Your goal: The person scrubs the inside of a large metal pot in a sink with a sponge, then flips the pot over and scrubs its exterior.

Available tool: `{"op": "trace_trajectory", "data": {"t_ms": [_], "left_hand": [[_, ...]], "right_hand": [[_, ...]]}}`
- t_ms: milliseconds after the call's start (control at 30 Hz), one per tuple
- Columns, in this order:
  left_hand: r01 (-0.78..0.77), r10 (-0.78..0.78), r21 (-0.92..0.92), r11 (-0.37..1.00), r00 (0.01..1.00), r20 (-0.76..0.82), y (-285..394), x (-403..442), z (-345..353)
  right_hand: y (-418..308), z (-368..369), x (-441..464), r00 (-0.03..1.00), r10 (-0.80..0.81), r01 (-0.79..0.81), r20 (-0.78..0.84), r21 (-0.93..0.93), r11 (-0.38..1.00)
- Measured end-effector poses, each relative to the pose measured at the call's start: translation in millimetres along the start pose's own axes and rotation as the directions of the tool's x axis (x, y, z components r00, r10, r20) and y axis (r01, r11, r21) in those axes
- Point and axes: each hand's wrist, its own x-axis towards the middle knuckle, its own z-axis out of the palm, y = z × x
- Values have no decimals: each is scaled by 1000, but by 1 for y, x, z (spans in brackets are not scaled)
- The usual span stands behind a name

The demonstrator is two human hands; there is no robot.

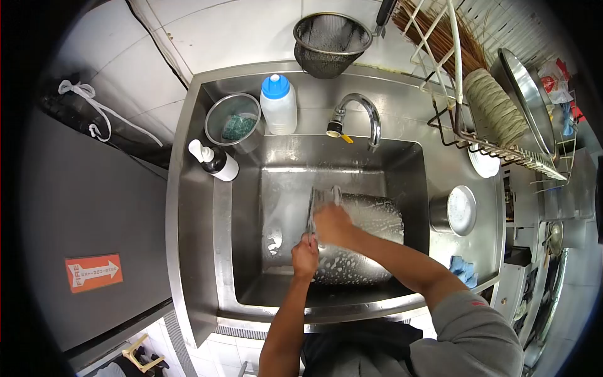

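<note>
A large metal pot (358,267) lies on its side in the steel sink, its wall wet and dotted with suds. My left hand (305,256) is closed on the near part of the pot's rim, at the left end of the pot. Higher up at that same end, my right hand (331,223) is blurred by motion; its fingers are closed, and what they hold is hidden. White foam (274,244) lies on the sink floor left of the pot. The curved faucet (375,119) is above the sink's back edge.
A soap pump bottle (217,161), a metal container (233,119) with a green scrubber and a blue-capped bottle (279,110) stand back left. At right are a small pot (453,210), a blue cloth (463,271) and a dish rack (502,151). A strainer (330,47) hangs behind.
</note>
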Motion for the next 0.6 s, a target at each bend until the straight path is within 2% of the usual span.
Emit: {"op": "trace_trajectory", "data": {"t_ms": [67,133,200,267,333,433,500,533,567,600], "left_hand": [[-37,34,-46,998,997,-63,2,1,1],[-45,41,-53,998,997,-64,5,2,-1],[-38,34,-61,997,998,-53,5,-4,1],[-7,2,-79,997,998,-63,4,-2,0],[-38,33,-61,997,996,-78,-2,3,3],[-52,48,-109,993,998,-39,5,-3,-4],[-62,44,-194,979,994,-96,3,-6,-4],[24,-25,-141,990,1000,-5,-8,-6,-1],[9,-9,-135,991,1000,-1,-13,-7,1],[52,-63,-292,955,998,-29,-16,-8,3]], "right_hand": [[2,26,-6,939,-154,158,-307,-15,987],[36,20,41,982,-67,59,-176,-54,997],[68,-2,95,993,-28,16,118,100,995],[97,58,168,988,87,-92,127,34,995],[84,44,165,990,100,-103,104,27,994],[61,3,106,992,98,-100,83,30,994],[36,8,64,993,27,-26,-113,11,1000],[26,30,47,969,-6,9,-247,14,1000],[16,52,28,922,-33,40,-387,10,999],[-8,53,-8,831,127,-61,-541,138,989]]}}
